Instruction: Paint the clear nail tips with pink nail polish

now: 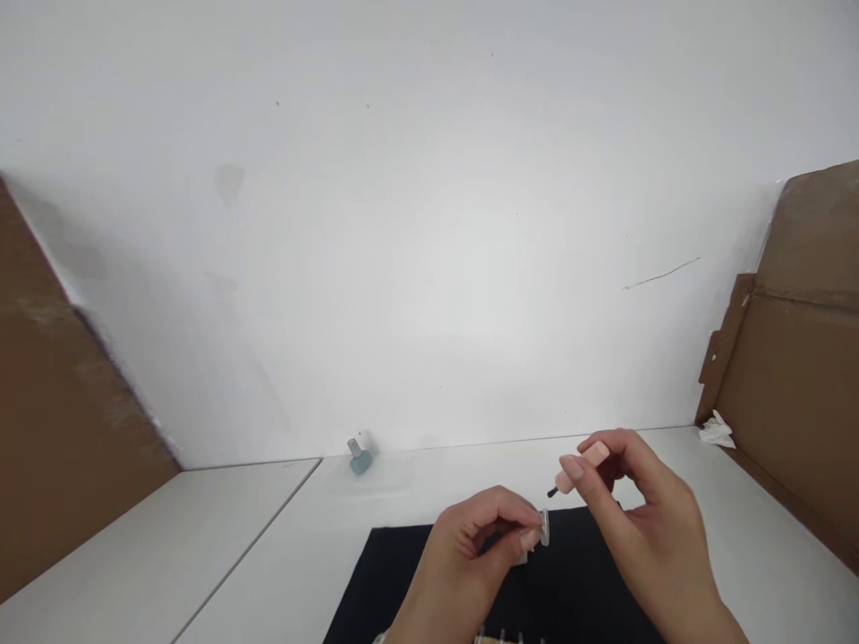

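The left hand (463,559) is curled almost shut, and its thumb and fingers pinch a small clear fake nail (545,528) that stands on its edge. It is hard to see just how it is held, because the fingers hide part of it. The right hand (654,528) is partly open, and its thumb and first finger pinch a pale pink brush handle (583,467) with a small dark tip (551,492). The dark tip points at the clear fake nail and is very near it, but they do not touch. Both hands are up above a black mat (403,572) on a white surface (268,528). A small blue-green bottle (361,462) with a silver top stands well past the hands, near the back of the surface. A bit of white tissue (716,432) lies by the brown cardboard wall (792,385) on the right. For small work like this, it helps to keep both hands close, hold the fake nail very still, and move the dark tip slowly and gently so that nothing slips.
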`<state>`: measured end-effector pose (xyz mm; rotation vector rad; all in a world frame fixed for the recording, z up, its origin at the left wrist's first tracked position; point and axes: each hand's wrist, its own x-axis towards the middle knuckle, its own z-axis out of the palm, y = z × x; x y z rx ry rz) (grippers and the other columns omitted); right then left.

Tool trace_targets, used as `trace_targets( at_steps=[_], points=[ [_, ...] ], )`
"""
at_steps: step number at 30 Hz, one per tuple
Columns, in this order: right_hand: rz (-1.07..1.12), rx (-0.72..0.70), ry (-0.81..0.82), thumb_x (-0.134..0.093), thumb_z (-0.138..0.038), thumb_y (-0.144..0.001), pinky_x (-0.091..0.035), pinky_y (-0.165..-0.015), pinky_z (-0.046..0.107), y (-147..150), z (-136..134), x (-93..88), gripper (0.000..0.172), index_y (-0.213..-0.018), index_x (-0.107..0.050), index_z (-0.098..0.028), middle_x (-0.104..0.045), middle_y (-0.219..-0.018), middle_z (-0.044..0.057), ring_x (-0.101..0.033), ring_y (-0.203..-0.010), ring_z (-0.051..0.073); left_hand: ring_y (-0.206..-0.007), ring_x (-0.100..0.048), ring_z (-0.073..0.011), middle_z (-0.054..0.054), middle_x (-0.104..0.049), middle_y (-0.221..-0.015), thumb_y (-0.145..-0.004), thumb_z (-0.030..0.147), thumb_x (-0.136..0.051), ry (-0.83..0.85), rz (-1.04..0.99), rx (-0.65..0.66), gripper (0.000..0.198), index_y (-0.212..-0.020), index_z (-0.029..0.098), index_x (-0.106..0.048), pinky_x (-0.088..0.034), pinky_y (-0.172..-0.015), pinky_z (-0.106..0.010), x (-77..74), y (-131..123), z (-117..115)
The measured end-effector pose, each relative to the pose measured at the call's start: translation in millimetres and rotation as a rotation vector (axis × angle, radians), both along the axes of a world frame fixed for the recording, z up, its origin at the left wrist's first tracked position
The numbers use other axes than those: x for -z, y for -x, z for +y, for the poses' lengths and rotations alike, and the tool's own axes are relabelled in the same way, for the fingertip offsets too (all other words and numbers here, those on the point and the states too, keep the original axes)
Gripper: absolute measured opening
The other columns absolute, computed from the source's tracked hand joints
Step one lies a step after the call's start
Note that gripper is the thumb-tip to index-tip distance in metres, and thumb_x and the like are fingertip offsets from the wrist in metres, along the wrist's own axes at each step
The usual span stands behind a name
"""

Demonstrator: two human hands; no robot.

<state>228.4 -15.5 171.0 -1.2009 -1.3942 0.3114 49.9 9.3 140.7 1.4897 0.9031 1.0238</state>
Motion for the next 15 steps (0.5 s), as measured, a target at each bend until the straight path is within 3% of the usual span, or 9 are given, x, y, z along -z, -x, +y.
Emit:
trace_targets(
  at_steps=[7,12,15],
  points=[
    [-0.022,-0.174,0.128,-0.066,-0.042,-0.093,-0.047,-0.055,0.022,0.3,-2.0,-1.7,0.029,-0.072,-0.058,-0.025,-0.064,-0.065,-0.004,-0.055,-0.059,0.014,-0.078,-0.065,-0.0171,0.002,-0.075,-0.077,-0.082,0.016,-0.073,-0.007,-0.019,-0.001,0.011,-0.075,0.024,-0.078,-0.052,-0.076,-0.026,2.7,0.4,0.5],
    [0.037,-0.037,0.040,-0.065,-0.042,-0.095,-0.051,-0.061,0.025,2.4,1.5,1.3,0.026,-0.076,-0.058,-0.026,-0.070,-0.071,-0.001,-0.060,-0.064,0.016,-0.080,-0.066,-0.0172,0.001,-0.076,-0.079,-0.081,0.017,-0.076,0.020,-0.029,0.003,0.008,-0.077,0.023,-0.079,-0.052,-0.078,-0.027,0.5,-1.0,0.3],
    [0.053,-0.045,0.032,-0.065,-0.042,-0.095,-0.051,-0.061,0.025,0.7,0.4,-0.2,0.026,-0.075,-0.059,-0.026,-0.070,-0.069,-0.002,-0.061,-0.062,0.016,-0.076,-0.067,-0.0168,0.000,-0.077,-0.078,-0.079,0.021,-0.080,0.104,-0.106,-0.022,0.003,-0.077,0.022,-0.080,-0.054,-0.075,-0.027,0.6,-3.0,0.3]
  ],
)
